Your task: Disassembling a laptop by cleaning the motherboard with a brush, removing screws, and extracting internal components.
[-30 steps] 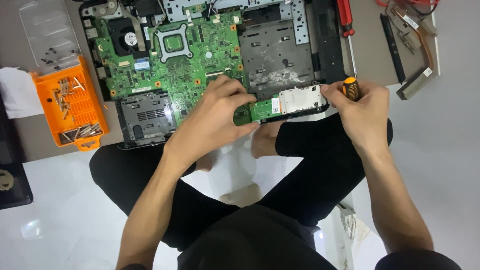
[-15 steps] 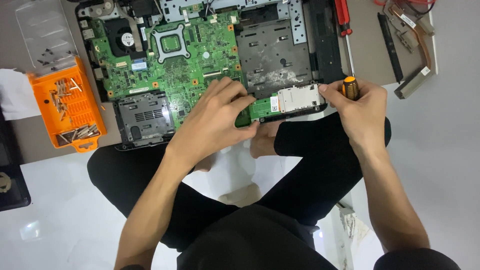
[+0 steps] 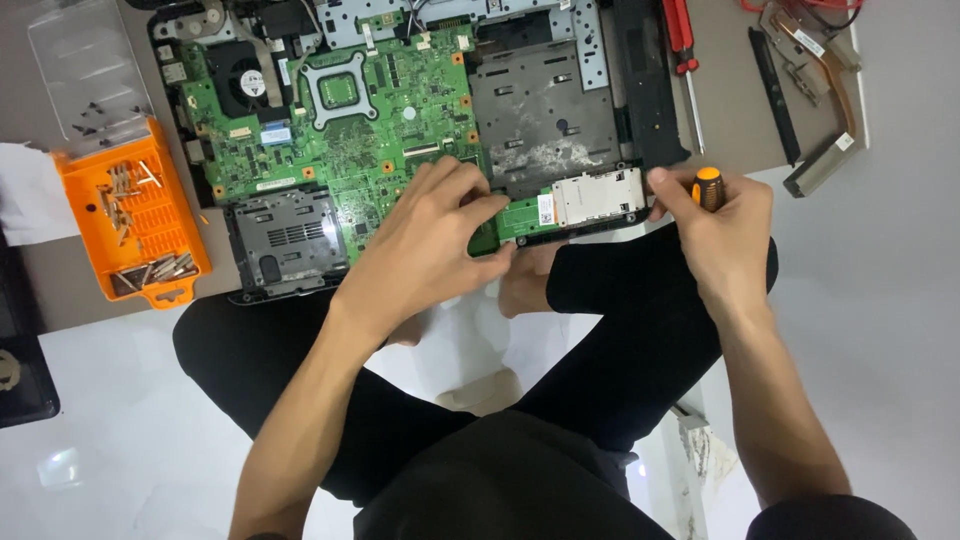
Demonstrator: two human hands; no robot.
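My left hand (image 3: 425, 250) lies palm-down on the lower part of the green printed circuit board (image 3: 340, 130) of the opened laptop, fingers bent and pressing at the board's near edge, clasping nothing that I can see. My right hand (image 3: 720, 225) is closed around the orange-and-black handle of a small screwdriver (image 3: 707, 186), just right of the silver metal card-slot bracket (image 3: 598, 196) at the chassis's near rim; the tip is hidden behind my fingers, so whether it meets a screw I cannot tell. The bracket sits on the front edge, directly over my crossed legs in black trousers (image 3: 640, 330).

Open room: white floor (image 3: 880, 330) to the right and lower left. Left of the board, the orange plastic screw tray (image 3: 145, 215) stands near the chassis side. Beyond the right edge lie a red-handled screwdriver (image 3: 682, 50) and a black strip (image 3: 774, 95).

Compared with half a second ago, both hands keep their places and grips; only the viewpoint has drifted slightly.
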